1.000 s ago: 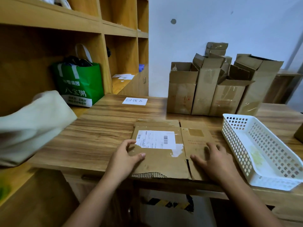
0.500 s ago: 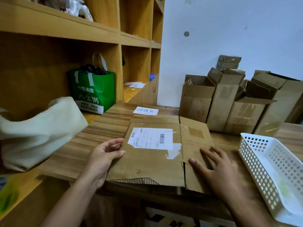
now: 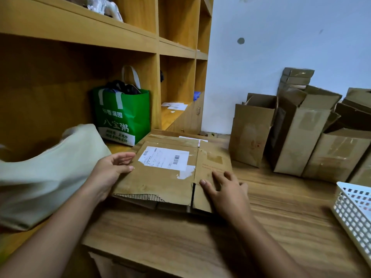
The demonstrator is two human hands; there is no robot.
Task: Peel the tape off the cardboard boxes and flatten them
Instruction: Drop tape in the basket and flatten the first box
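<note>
The green tote bag [image 3: 122,115], printed "八宝粥" in white, holds dark items and stands on the shelf unit [image 3: 84,37]. One white perforated basket [image 3: 355,213] sits at the table's [image 3: 281,221] right edge; its contents are out of view. One flattened cardboard box [image 3: 158,181] lies on the table, bearing one shipping label [image 3: 164,158] with two barcodes, text too small to read. The left hand [image 3: 112,169] is relaxed against its left edge, thumb on top. The right hand [image 3: 226,189] presses flat on the right flap. At least four opened cardboard boxes [image 3: 251,133] stand behind.
</note>
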